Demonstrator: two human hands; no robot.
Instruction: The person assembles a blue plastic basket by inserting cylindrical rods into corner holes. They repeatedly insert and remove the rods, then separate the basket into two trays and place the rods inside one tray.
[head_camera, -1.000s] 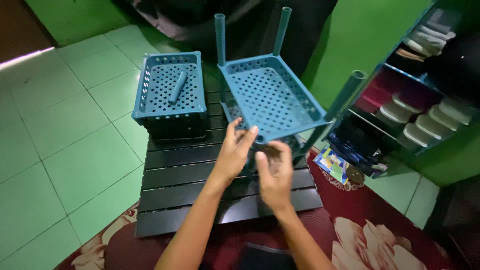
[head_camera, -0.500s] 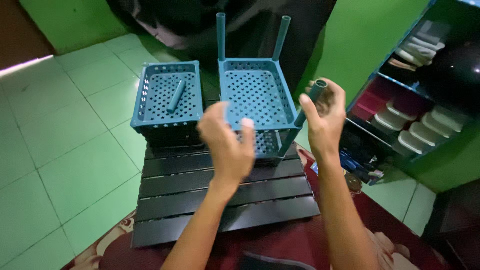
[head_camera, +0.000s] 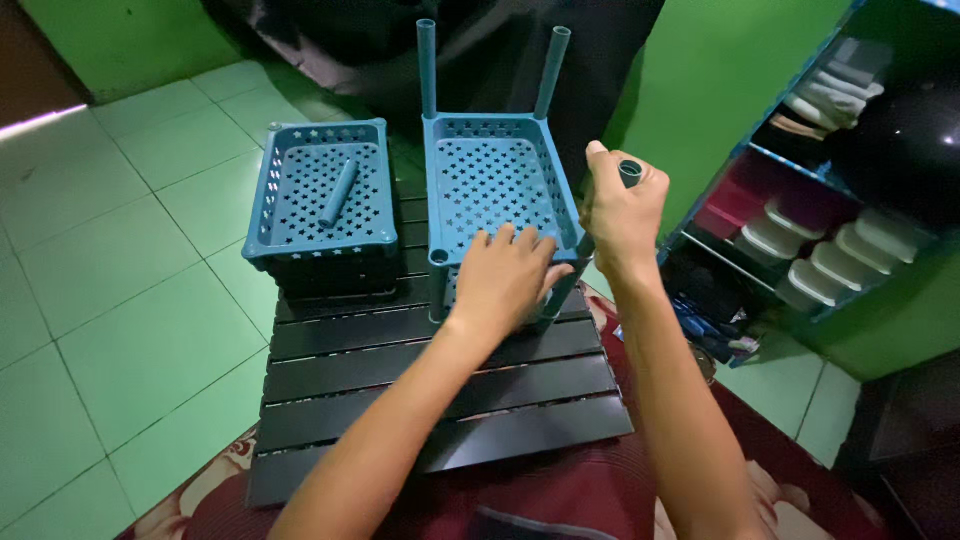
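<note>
Left hand (head_camera: 505, 280) flat, fingers spread on the near rim of the blue tray (head_camera: 500, 180); right hand (head_camera: 620, 210) fisted around a blue leg tube (head_camera: 630, 172) at the tray's near corner. Risk: tube goes in crooked, tray slides on the slatted table (head_camera: 440, 400)

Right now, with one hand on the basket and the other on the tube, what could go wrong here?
1. The right hand grips a blue tube at the tray's near corner; pushed at an angle, it may miss its socket or jam.
2. The left hand presses the blue tray near the edge of the black slatted table; it might slip off.
3. A loose tube lies in the second tray and could roll.
</note>
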